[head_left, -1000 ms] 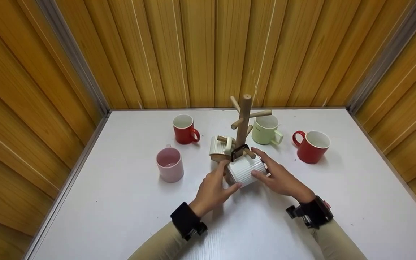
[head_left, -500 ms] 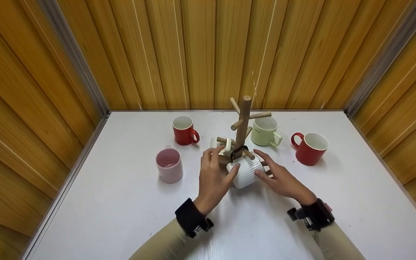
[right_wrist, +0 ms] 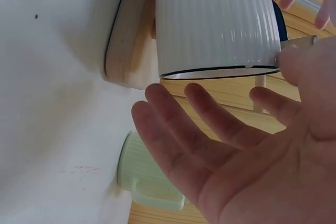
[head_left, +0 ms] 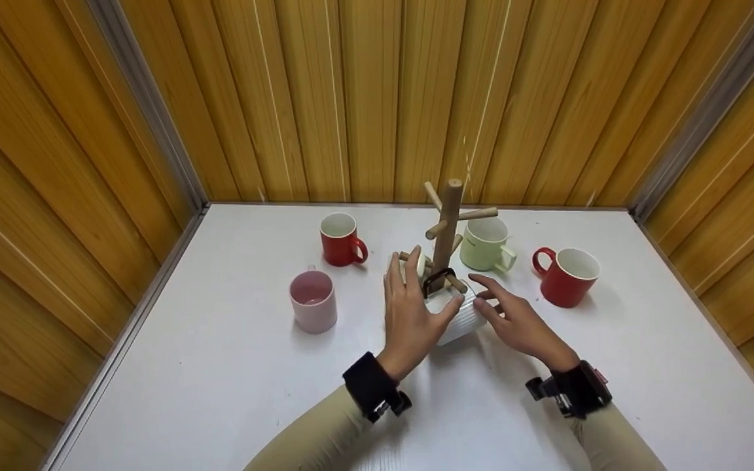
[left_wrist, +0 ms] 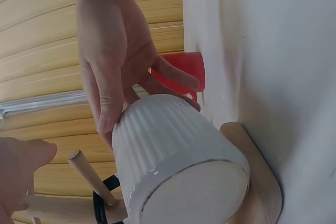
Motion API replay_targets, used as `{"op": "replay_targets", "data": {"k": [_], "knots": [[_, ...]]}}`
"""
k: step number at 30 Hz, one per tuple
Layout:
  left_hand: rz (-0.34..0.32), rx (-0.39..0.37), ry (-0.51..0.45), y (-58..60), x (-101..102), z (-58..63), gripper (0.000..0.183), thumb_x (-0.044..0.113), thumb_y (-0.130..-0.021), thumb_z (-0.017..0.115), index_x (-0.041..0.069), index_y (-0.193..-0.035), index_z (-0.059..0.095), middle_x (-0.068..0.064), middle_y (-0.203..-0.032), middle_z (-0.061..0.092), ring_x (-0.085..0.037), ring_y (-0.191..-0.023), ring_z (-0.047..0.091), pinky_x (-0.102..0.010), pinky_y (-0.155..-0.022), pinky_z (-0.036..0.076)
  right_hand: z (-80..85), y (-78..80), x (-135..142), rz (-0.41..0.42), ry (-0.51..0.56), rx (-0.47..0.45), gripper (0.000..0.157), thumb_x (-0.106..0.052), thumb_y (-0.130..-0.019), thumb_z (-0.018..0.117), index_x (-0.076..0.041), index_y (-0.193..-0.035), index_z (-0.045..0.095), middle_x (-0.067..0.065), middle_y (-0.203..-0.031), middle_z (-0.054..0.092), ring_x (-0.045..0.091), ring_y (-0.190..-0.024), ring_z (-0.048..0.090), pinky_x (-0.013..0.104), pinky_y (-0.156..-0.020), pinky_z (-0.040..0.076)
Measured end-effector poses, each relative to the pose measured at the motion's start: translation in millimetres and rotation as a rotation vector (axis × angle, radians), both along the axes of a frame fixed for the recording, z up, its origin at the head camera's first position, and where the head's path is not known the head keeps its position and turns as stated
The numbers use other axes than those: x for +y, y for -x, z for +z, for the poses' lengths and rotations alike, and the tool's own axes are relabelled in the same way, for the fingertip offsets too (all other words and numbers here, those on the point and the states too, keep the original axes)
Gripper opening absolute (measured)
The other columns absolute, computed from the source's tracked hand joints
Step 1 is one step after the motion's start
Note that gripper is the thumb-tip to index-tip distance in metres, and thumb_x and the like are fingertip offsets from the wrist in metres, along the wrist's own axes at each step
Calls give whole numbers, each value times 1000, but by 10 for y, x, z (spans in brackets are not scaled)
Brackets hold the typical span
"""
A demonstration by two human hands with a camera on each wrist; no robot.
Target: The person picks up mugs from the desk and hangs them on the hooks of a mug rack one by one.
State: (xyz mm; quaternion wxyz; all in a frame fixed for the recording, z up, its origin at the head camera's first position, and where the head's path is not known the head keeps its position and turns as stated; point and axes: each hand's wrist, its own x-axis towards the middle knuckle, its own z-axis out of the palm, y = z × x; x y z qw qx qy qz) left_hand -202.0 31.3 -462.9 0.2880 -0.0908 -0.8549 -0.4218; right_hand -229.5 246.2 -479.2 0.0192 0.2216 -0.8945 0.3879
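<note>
A white ribbed mug (head_left: 466, 324) with a black handle (left_wrist: 98, 205) hangs sideways on a low peg of the wooden mug tree (head_left: 446, 235). At its rim, my right hand (head_left: 526, 328) has its thumb tip against the edge, while its loosely bent fingers spread apart in the right wrist view. My left hand (head_left: 411, 322) is raised on the mug's other side, fingers extended and thumb overlapping the mug in the head view. Behind those fingers a cream mug (head_left: 421, 264) hangs on another peg, mostly hidden.
A pink mug (head_left: 313, 307) and a red mug (head_left: 339, 242) stand left of the tree. Behind it to the right is a light green mug (head_left: 484, 247), with another red mug (head_left: 567, 281) farther right. Wood-patterned walls (head_left: 364, 98) enclose the white table (head_left: 233, 379).
My left hand has let go of the white mug's base and moved up and right, its fingers now before the cream mug. My right hand's fingers have loosened at the rim.
</note>
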Motion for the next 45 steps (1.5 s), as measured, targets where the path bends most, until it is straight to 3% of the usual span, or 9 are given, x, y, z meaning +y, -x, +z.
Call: {"op": "replay_targets", "data": {"k": [7, 13, 22, 28, 32, 37, 45], "knots": [[38, 4, 10, 30, 110, -31, 99, 44, -78, 88, 13, -157, 37, -29, -153, 37, -45, -141, 39, -64, -110, 37, 110, 111, 13, -74, -8, 19, 44, -29, -109, 53, -12, -149, 52, 23, -127, 67, 32, -94, 70, 50, -81, 57], [58, 1, -7, 60, 153, -63, 98, 44, -78, 89, 13, -156, 38, -31, -154, 31, -44, -137, 41, -60, -106, 43, 239, 258, -102, -88, 15, 38, 46, -27, -108, 54, -10, -151, 50, 22, -132, 65, 34, -101, 69, 54, -88, 55], [64, 14, -22, 92, 157, -99, 89, 41, -83, 85, 10, -154, 41, -32, -157, 26, -43, -139, 39, -56, -103, 48, 409, 525, -300, -31, -39, 108, 50, -25, -109, 51, -12, -156, 40, 24, -151, 45, 44, -128, 55, 62, -102, 47], [72, 36, -11, 95, 167, -108, 88, 42, -83, 85, 10, -153, 42, -33, -156, 28, -43, -139, 39, -56, -103, 47, 483, 703, -379, 63, -107, 178, 44, -20, -110, 47, -14, -154, 46, 18, -156, 44, 41, -143, 43, 64, -113, 34], [66, 30, -15, 97, 183, -117, 88, 43, -83, 85, 11, -153, 42, -32, -157, 28, -43, -138, 40, -55, -102, 48, 492, 774, -404, 99, -114, 174, 39, -13, -109, 48, -15, -148, 55, 15, -154, 48, 38, -141, 45, 61, -112, 38], [56, 10, -17, 103, 196, -120, 86, 45, -85, 83, 12, -153, 42, -30, -158, 27, -44, -137, 41, -54, -101, 49, 474, 800, -408, 76, -99, 160, 37, -5, -106, 53, -12, -141, 61, 15, -146, 56, 37, -132, 55, 57, -103, 48], [51, 22, 0, 100, 178, -107, 85, 45, -84, 84, 10, -151, 45, -31, -157, 27, -43, -135, 42, -53, -97, 51, 439, 822, -399, 29, -115, 141, 36, -8, -106, 56, -11, -141, 61, 14, -142, 60, 36, -127, 59, 58, -99, 51]]}}
